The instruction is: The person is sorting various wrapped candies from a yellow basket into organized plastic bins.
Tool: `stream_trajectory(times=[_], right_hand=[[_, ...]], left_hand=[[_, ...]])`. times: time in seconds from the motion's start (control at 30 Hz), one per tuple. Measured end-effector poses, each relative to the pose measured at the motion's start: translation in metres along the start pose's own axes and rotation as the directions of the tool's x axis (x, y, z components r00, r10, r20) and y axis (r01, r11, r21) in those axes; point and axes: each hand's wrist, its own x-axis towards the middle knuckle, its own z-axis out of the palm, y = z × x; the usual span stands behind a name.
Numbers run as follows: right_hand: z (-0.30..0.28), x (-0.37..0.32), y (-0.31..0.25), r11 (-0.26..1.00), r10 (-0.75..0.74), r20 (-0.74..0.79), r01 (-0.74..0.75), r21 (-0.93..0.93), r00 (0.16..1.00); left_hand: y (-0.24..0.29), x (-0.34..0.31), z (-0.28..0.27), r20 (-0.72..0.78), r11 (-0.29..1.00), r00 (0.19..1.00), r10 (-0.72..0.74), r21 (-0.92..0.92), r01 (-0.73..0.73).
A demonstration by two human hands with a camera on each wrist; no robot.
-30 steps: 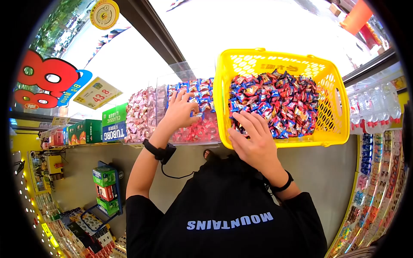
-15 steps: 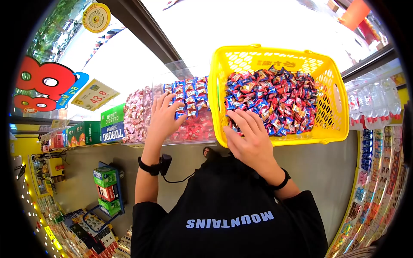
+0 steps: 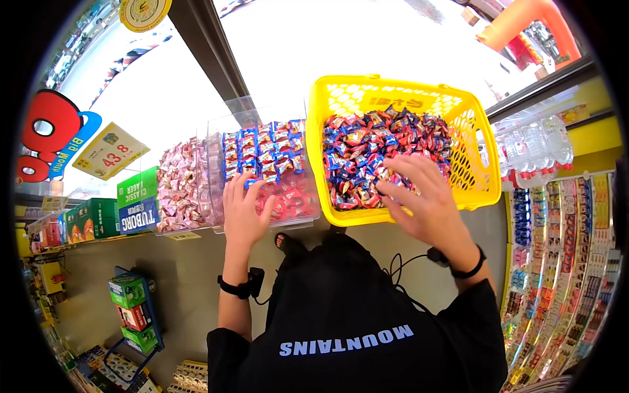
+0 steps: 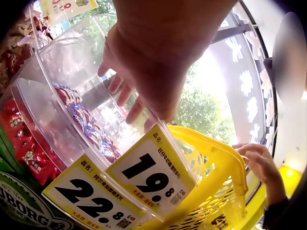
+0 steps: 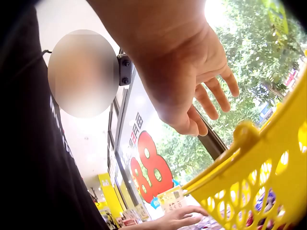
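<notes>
Lying beneath right hand: candies (yellow basket)

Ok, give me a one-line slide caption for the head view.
Left hand rests on the clear candy bin; right hand spreads over wrapped candies in the yellow basket.

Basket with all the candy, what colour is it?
Yellow. The basket shows best in the head view.

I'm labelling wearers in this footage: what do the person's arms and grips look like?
Left grip and right grip are bare, ungloved. Each wrist wears a black band with a small black camera and cable. Short black sleeves.
</notes>
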Motion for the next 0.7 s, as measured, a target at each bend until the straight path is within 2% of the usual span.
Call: stream_trajectory(times=[0.07,0.2,0.23,0.33,0.5,0.53,0.63,0.7], right_hand=[[-0.017,0.015,0.013,0.998,-0.010,0.080,0.015,-0.060,0.997],[-0.008,0.044,0.047,0.999,-0.049,0.238,0.050,0.003,0.970],[0.000,0.050,0.055,0.999,-0.033,0.321,0.030,0.013,0.947],[0.035,0.069,0.071,1.000,0.001,0.535,-0.015,0.022,0.845],[0.104,0.084,0.085,1.000,0.019,0.755,0.000,-0.025,0.655],[0.112,0.090,0.085,0.998,0.040,0.814,-0.058,-0.009,0.579],[0.143,0.083,0.096,0.994,-0.098,0.787,0.098,0.048,0.610],[0.147,0.084,0.096,0.995,-0.096,0.806,0.072,0.066,0.584]], left_hand=[[-0.001,0.000,0.001,-0.011,1.000,1.000,0.001,0.001,-0.001],[-0.002,-0.001,0.004,0.003,1.000,1.000,-0.004,0.015,0.004],[-0.003,-0.001,0.004,0.012,1.000,1.000,-0.005,0.020,0.005],[-0.003,-0.002,0.005,-0.015,1.000,1.000,0.002,-0.002,-0.002],[-0.003,-0.001,0.003,-0.011,1.000,1.000,0.005,-0.023,-0.005],[-0.003,-0.001,0.003,-0.010,1.000,1.000,0.003,-0.028,-0.004],[-0.003,-0.001,0.003,-0.004,0.999,1.000,-0.012,-0.041,0.011],[-0.002,0.000,0.002,-0.021,0.999,1.000,-0.008,-0.052,0.007]])
